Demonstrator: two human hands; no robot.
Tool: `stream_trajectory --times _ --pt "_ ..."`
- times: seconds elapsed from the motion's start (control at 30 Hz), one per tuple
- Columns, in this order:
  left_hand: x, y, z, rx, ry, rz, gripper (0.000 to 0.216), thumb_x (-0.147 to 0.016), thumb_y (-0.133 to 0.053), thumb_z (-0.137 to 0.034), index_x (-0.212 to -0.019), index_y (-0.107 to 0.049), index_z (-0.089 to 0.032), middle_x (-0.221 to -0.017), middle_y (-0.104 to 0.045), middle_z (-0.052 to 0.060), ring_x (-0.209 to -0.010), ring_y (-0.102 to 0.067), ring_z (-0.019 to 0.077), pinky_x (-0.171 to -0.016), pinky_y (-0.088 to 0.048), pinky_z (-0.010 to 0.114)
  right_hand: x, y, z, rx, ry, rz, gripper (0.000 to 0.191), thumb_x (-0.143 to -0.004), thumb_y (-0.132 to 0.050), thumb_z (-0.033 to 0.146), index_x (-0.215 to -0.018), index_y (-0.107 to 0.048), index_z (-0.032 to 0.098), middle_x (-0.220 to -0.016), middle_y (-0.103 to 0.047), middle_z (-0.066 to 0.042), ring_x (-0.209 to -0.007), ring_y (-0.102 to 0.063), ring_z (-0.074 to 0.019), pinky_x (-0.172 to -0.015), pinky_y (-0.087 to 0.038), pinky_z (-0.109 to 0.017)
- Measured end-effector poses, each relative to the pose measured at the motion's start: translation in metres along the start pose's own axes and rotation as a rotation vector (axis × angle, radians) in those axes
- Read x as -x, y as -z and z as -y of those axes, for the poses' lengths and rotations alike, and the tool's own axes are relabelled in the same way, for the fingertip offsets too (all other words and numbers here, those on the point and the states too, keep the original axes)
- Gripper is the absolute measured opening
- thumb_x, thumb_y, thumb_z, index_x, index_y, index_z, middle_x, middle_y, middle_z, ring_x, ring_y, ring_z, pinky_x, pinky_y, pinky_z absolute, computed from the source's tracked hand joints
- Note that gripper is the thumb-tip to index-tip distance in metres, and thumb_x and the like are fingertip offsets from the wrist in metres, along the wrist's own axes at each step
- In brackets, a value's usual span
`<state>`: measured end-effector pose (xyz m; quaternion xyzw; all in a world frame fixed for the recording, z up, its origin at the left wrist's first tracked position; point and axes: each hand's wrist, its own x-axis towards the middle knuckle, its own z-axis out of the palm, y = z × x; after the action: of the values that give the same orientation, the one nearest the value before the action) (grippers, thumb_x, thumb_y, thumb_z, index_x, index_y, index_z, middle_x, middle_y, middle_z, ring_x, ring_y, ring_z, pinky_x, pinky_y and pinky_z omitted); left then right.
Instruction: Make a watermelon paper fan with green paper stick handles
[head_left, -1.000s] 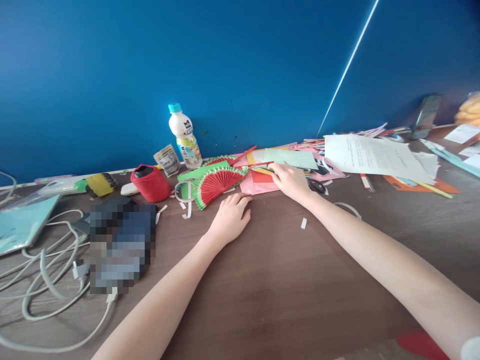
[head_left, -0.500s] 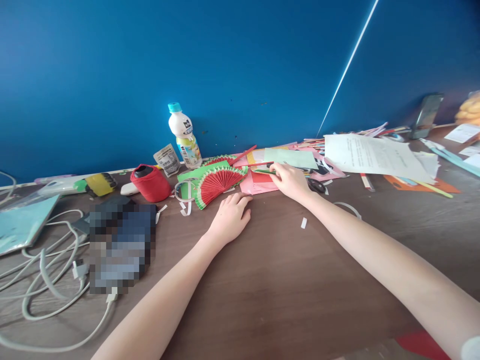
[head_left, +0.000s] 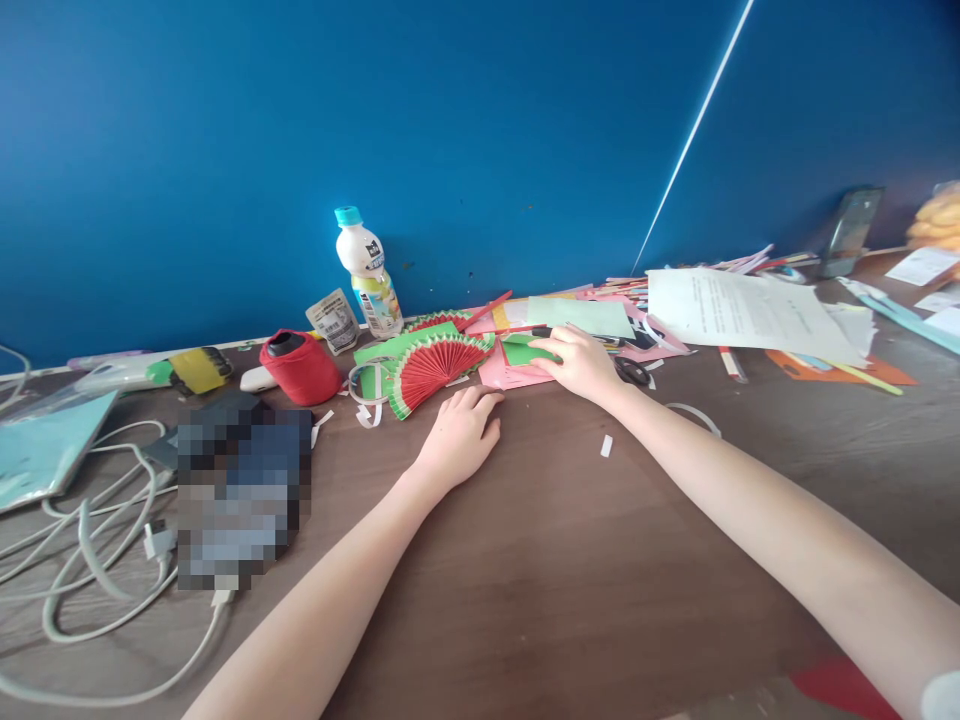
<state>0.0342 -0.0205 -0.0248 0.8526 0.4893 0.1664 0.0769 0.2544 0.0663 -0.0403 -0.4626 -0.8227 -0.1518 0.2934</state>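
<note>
My left hand [head_left: 466, 432] lies palm down on the brown table, fingers spread and holding nothing. Just beyond it is a pleated paper fan [head_left: 442, 370], red with a green and white rim. Over a piece of green paper [head_left: 519, 350] is my right hand [head_left: 579, 362], its fingers stretched out and at least one seeming to touch the sheet. That green paper lies flat on top of pink paper [head_left: 504, 376]. Scissors with black handles [head_left: 634, 372] are beside the right wrist, partly hidden by it.
A drink bottle [head_left: 371, 275] and a red-wrapped roll [head_left: 300, 368] stand at the back left. White cables [head_left: 82, 560] and a blurred-out device [head_left: 244, 490] lie at left. A printed sheet [head_left: 742, 312] covers strips on the right. A white paper scrap [head_left: 607, 446] is near the right forearm.
The green paper, seen nearly edge-on in my right fingers before, now lies flat on the pink paper. My right fingers have loosened and stretched out. My left hand has stayed put.
</note>
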Motion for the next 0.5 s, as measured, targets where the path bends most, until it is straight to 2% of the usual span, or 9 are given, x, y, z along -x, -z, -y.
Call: stream_trajectory --times 0.17,0.3,0.5 --pt "0.0001 0.0008 -0.0005 0.003 0.001 -0.001 0.034 -0.084 -0.040 -0.021 -0.116 -0.051 -0.019 -0.125 -0.051 0.006 -0.117 -0.043 0.0221 -0.101 -0.034 0.040 -0.0008 -0.0012 -0.0020 0.020 0.038 -0.004 0.026 -0.081 -0.055 0.030 -0.096 -0.070 0.015 -0.073 -0.053 -0.007 -0.071 -0.047 -0.0203 -0.066 -0.040 -0.032" --pt "-0.0001 0.0014 -0.0008 0.000 0.006 0.006 0.034 -0.084 -0.040 -0.021 -0.117 -0.051 -0.018 -0.125 -0.051 0.006 -0.118 -0.043 0.0222 -0.102 -0.034 0.040 -0.0010 0.0010 -0.0009 0.021 0.044 0.012 0.026 -0.086 -0.046 0.028 -0.089 -0.071 0.018 -0.070 -0.050 -0.006 -0.069 -0.044 -0.0193 -0.063 -0.036 -0.032" --pt "0.0007 0.0004 0.0004 0.004 -0.005 -0.004 0.034 -0.084 -0.039 -0.021 -0.117 -0.051 -0.019 -0.125 -0.051 0.006 -0.118 -0.043 0.0224 -0.101 -0.034 0.041 -0.0036 0.0028 0.0023 0.000 0.024 0.031 0.034 -0.089 -0.036 0.022 -0.074 -0.067 0.017 -0.072 -0.051 -0.006 -0.070 -0.042 -0.0186 -0.069 -0.035 -0.033"
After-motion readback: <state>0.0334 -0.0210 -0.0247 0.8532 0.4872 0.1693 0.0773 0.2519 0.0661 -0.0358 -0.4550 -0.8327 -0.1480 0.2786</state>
